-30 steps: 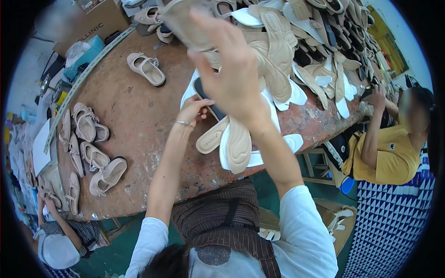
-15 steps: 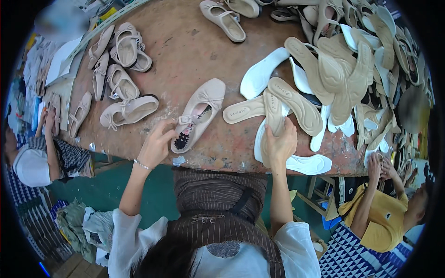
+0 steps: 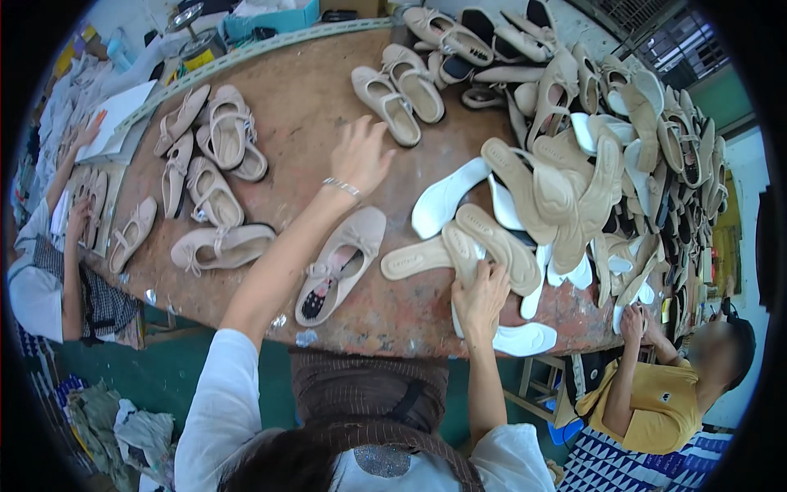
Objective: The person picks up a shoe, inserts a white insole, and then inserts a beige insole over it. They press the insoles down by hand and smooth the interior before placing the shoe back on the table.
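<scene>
My left hand (image 3: 361,156) is stretched out over the table, fingers apart and empty, just below a beige strapped shoe (image 3: 387,107). A second beige shoe (image 3: 416,86) lies against that one. Under my left forearm's right side, a beige shoe with a bow (image 3: 343,264) rests on the table, its patterned inside showing. My right hand (image 3: 482,302) is closed around the lower part of a beige insole (image 3: 464,254); its fingers partly hide it. Other beige insoles (image 3: 418,258) and a white insole (image 3: 525,339) lie close to that hand.
Several beige shoes (image 3: 220,193) are grouped on the left of the table (image 3: 287,107). Insoles (image 3: 566,172) and shoes are heaped at the right. A person in yellow (image 3: 656,402) works at the right edge, another person (image 3: 41,287) at the left.
My left hand has left the bowed shoe and reached forward to the pair of shoes farther back. My right hand stays at the insole. The view has tilted toward the far side.
</scene>
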